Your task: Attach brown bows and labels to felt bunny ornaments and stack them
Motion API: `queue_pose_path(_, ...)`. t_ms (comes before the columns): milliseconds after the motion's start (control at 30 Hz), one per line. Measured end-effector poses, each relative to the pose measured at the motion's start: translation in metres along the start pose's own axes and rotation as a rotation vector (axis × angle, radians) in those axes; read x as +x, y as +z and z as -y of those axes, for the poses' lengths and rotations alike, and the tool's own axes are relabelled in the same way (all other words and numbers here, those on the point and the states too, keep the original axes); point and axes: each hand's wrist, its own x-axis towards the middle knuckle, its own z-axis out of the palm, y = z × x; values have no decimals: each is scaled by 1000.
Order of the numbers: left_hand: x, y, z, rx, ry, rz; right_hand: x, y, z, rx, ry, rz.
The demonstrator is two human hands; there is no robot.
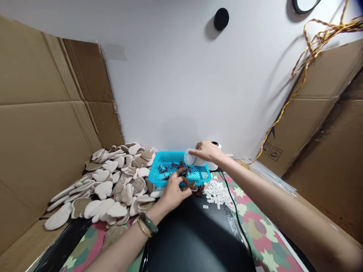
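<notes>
My right hand is closed around a translucent white plastic cup, tilted on its side over the right part of a blue perforated plastic basket. Inside the basket lie scattered dark reddish-brown thin pieces. At the basket's front rim, my left hand has its thumb and fingers closed on a small brown-grey fabric piece. More of the dark thin pieces lie just right of it, outside the basket.
Several heart-shaped plush pieces, cream and brown, pile up on the left. Small white tags lie heaped at the right beside a black cable. A black surface is in front. Cardboard walls flank the space; twisted yellow wire hangs at right.
</notes>
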Motion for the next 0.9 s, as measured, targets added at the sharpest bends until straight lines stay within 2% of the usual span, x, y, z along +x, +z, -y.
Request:
queue_pose_path(67, 14, 1, 4, -1, -13, 115, -3, -3, 2, -2, -4, -27)
queue_pose_path(133, 22, 0, 5, 6, 1, 145, -4, -6, 3, -8, -5, -59)
queue_pose_path(300, 17, -20, -8, 41, 91, 62, -2, 0, -6, -20, 14, -93)
queue_pose_path(467, -5, -33, -25, 61, 257, 31, 0, 31, -14, -16, 39, -15)
queue_pose_path(667, -44, -11, -36, 21, 217, 157, -11, 77, -20, -38, 37, 19)
queue_pose_path(833, -61, 6, -30, -12, 160, 259, -46, 93, -33, -42, -24, -77)
queue_pose_path(900, -62, 9, -28, -29, 147, 266, -62, 97, -41, -36, -108, -109)
